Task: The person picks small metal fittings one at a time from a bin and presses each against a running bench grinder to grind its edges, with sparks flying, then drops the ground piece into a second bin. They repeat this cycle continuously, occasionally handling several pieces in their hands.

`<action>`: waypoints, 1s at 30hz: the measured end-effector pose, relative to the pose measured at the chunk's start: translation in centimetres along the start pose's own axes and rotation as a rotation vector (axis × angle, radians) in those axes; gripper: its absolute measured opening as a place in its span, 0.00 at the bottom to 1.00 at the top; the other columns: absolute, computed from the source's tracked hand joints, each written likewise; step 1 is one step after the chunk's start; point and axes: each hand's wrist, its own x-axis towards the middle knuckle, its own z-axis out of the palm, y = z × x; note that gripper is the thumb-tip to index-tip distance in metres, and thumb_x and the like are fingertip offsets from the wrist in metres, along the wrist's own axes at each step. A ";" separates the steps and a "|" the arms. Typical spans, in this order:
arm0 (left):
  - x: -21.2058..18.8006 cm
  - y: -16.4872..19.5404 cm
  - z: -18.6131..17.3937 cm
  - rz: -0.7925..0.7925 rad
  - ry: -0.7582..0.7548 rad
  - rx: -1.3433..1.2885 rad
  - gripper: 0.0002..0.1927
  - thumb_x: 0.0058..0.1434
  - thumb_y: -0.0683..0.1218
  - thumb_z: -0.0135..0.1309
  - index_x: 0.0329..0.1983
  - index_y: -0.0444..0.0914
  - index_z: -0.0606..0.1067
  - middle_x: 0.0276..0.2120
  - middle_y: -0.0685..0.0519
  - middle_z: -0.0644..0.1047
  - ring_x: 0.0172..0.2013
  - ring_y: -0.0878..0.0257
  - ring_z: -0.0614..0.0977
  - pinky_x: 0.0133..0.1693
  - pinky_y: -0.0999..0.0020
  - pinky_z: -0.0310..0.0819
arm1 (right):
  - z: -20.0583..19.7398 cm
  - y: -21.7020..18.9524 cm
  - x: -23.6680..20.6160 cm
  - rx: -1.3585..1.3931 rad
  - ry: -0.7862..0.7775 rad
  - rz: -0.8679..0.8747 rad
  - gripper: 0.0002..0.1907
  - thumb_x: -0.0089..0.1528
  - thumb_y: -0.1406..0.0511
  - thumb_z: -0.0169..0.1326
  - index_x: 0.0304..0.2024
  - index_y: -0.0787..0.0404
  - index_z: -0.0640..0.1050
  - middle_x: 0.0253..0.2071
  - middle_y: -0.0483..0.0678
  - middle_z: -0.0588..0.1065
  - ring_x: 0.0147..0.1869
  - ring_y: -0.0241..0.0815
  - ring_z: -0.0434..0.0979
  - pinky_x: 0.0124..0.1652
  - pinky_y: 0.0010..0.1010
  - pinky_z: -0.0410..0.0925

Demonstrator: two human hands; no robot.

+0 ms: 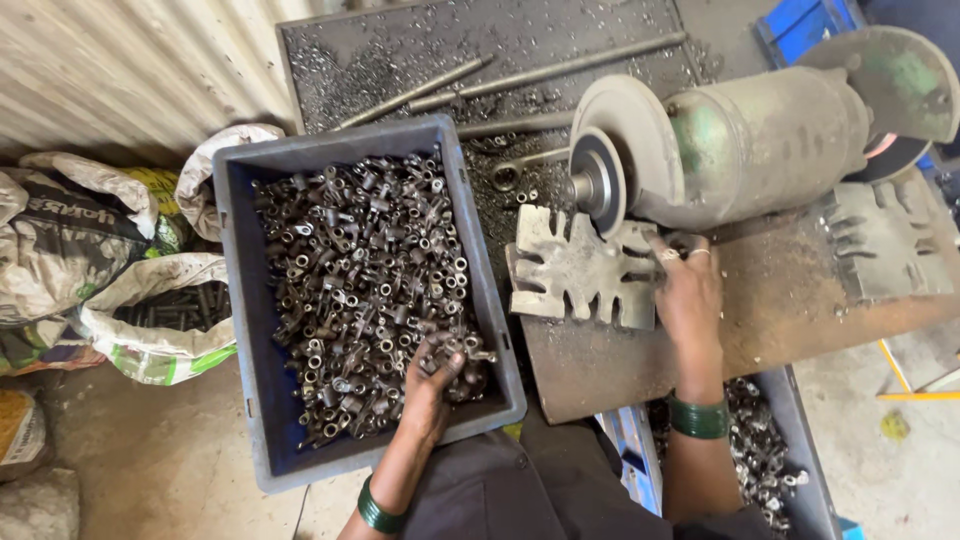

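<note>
My left hand [432,375] reaches into a grey-blue plastic crate [240,300] heaped with small dark metal parts [360,280]; its fingers curl down among the parts near the crate's front right corner. My right hand [688,290] rests on the rusty bench plate beside a notched steel rest [580,270], just below the grinding wheel [600,180] of a bench grinder [760,140]. Its fingers are bent at the plate's edge; whether they pinch a small part is hidden. Both wrists wear green bangles.
Long steel rods [520,80] lie on a filings-covered black tray behind the crate. Woven sacks [110,270] crowd the left floor. A second bin of metal parts [770,460] sits at my right knee. Corrugated sheet wall at the upper left.
</note>
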 end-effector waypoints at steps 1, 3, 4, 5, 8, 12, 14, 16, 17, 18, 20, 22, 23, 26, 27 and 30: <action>0.0 0.0 0.0 0.003 0.020 -0.004 0.18 0.61 0.39 0.59 0.53 0.38 0.72 0.34 0.52 0.81 0.27 0.63 0.80 0.24 0.71 0.70 | 0.9 0.1 1.0 -0.047 0.010 -0.047 0.35 0.53 0.76 0.55 0.60 0.43 0.82 0.57 0.61 0.71 0.60 0.63 0.72 0.56 0.46 0.69; 0.0 -0.1 -0.2 -0.005 0.078 -0.013 0.18 0.60 0.40 0.60 0.54 0.38 0.72 0.35 0.52 0.81 0.26 0.63 0.80 0.24 0.71 0.71 | 1.7 1.0 2.0 -0.138 0.009 -0.143 0.34 0.46 0.72 0.58 0.56 0.44 0.84 0.55 0.68 0.71 0.56 0.69 0.71 0.51 0.48 0.69; 0.0 -0.2 -0.3 -0.012 0.088 -0.012 0.19 0.60 0.40 0.60 0.54 0.38 0.72 0.35 0.53 0.81 0.26 0.63 0.80 0.24 0.71 0.70 | 1.5 2.1 1.8 -0.184 -0.062 -0.042 0.22 0.55 0.69 0.57 0.53 0.52 0.83 0.54 0.65 0.74 0.57 0.66 0.73 0.52 0.49 0.69; 0.1 -0.3 -0.4 -0.012 0.096 -0.010 0.19 0.60 0.40 0.60 0.54 0.38 0.72 0.35 0.53 0.81 0.26 0.63 0.80 0.23 0.71 0.70 | 1.5 3.1 1.4 -0.228 -0.126 0.056 0.13 0.64 0.65 0.56 0.50 0.61 0.81 0.52 0.62 0.76 0.58 0.63 0.75 0.54 0.51 0.70; 0.8 -0.8 -0.7 0.028 0.074 -0.007 0.19 0.60 0.39 0.60 0.54 0.38 0.73 0.36 0.52 0.82 0.28 0.64 0.81 0.25 0.71 0.72 | -1.3 6.9 -1.6 -0.156 0.031 0.270 0.12 0.63 0.67 0.54 0.46 0.66 0.83 0.46 0.66 0.77 0.51 0.68 0.75 0.46 0.56 0.68; 1.6 -1.6 0.0 0.032 0.058 0.170 0.20 0.57 0.39 0.62 0.54 0.39 0.73 0.36 0.53 0.82 0.28 0.63 0.81 0.26 0.70 0.75 | -2.3 6.3 -4.7 0.213 -0.109 0.236 0.11 0.63 0.70 0.55 0.48 0.66 0.81 0.43 0.57 0.79 0.47 0.50 0.79 0.46 0.40 0.71; 2.0 -1.6 1.3 0.305 -0.115 0.291 0.19 0.58 0.38 0.67 0.51 0.36 0.74 0.40 0.53 0.82 0.38 0.66 0.82 0.36 0.69 0.80 | -0.8 3.1 -6.0 0.658 -0.294 0.166 0.18 0.56 0.74 0.57 0.51 0.65 0.80 0.42 0.51 0.81 0.44 0.42 0.80 0.43 0.33 0.71; 1.9 -0.9 2.8 0.459 -0.269 0.355 0.20 0.54 0.37 0.70 0.48 0.37 0.75 0.42 0.53 0.82 0.43 0.62 0.83 0.46 0.68 0.80 | 1.7 -1.7 -8.2 1.037 -0.544 0.054 0.27 0.51 0.73 0.61 0.54 0.62 0.78 0.45 0.46 0.81 0.44 0.38 0.81 0.43 0.29 0.74; 1.8 -0.1 3.2 0.524 -0.339 0.484 0.19 0.54 0.38 0.69 0.47 0.38 0.76 0.42 0.53 0.82 0.43 0.61 0.84 0.47 0.67 0.81 | 2.5 -3.5 -8.7 1.241 -0.661 -0.006 0.27 0.54 0.71 0.59 0.57 0.61 0.76 0.47 0.45 0.82 0.46 0.36 0.83 0.45 0.28 0.76; 1.5 0.8 3.7 0.585 -0.412 0.613 0.18 0.53 0.38 0.68 0.46 0.38 0.77 0.41 0.53 0.82 0.43 0.60 0.85 0.47 0.66 0.81 | 3.1 -4.7 -9.1 1.242 -0.655 0.128 0.23 0.57 0.72 0.61 0.56 0.64 0.79 0.41 0.47 0.80 0.39 0.36 0.79 0.39 0.28 0.72; 1.4 2.8 4.6 0.687 -0.482 0.834 0.17 0.50 0.41 0.68 0.44 0.38 0.78 0.42 0.53 0.82 0.44 0.57 0.86 0.47 0.64 0.81 | 4.0 -6.5 -9.4 1.227 -0.641 0.392 0.15 0.63 0.73 0.63 0.53 0.69 0.85 0.30 0.52 0.76 0.26 0.37 0.72 0.26 0.28 0.63; 1.6 4.8 5.5 0.758 -0.471 1.017 0.20 0.47 0.45 0.70 0.43 0.38 0.79 0.43 0.51 0.82 0.44 0.54 0.84 0.44 0.62 0.80 | 4.4 -6.8 -8.4 1.094 -0.611 0.260 0.16 0.59 0.73 0.63 0.50 0.66 0.83 0.33 0.49 0.80 0.25 0.37 0.76 0.24 0.29 0.69; 2.0 5.7 5.9 0.761 -0.447 1.102 0.20 0.46 0.47 0.70 0.43 0.39 0.80 0.45 0.49 0.81 0.43 0.53 0.84 0.42 0.61 0.80 | 4.5 -6.6 -7.6 1.026 -0.594 0.198 0.16 0.57 0.73 0.62 0.49 0.65 0.82 0.34 0.48 0.82 0.24 0.36 0.79 0.23 0.30 0.71; 4.5 8.4 6.6 0.768 -0.362 1.355 0.20 0.49 0.52 0.69 0.44 0.41 0.80 0.45 0.47 0.81 0.39 0.52 0.84 0.39 0.59 0.80 | 4.7 -5.2 -5.1 1.122 -0.582 0.320 0.15 0.56 0.75 0.60 0.46 0.64 0.83 0.37 0.49 0.82 0.27 0.42 0.82 0.27 0.34 0.74; 5.9 9.5 6.6 0.770 -0.319 1.438 0.19 0.53 0.52 0.68 0.46 0.41 0.79 0.42 0.48 0.82 0.38 0.53 0.84 0.39 0.59 0.80 | 4.6 -4.6 -4.2 0.918 -0.382 0.187 0.18 0.55 0.77 0.57 0.47 0.63 0.83 0.40 0.51 0.82 0.35 0.43 0.82 0.35 0.35 0.74; 11.2 12.7 6.0 0.506 0.128 1.453 0.13 0.61 0.56 0.61 0.41 0.45 0.81 0.33 0.50 0.83 0.33 0.53 0.85 0.34 0.56 0.80 | 4.2 -2.9 -2.3 0.535 0.006 0.006 0.23 0.55 0.80 0.52 0.51 0.63 0.84 0.47 0.56 0.82 0.50 0.47 0.83 0.51 0.37 0.73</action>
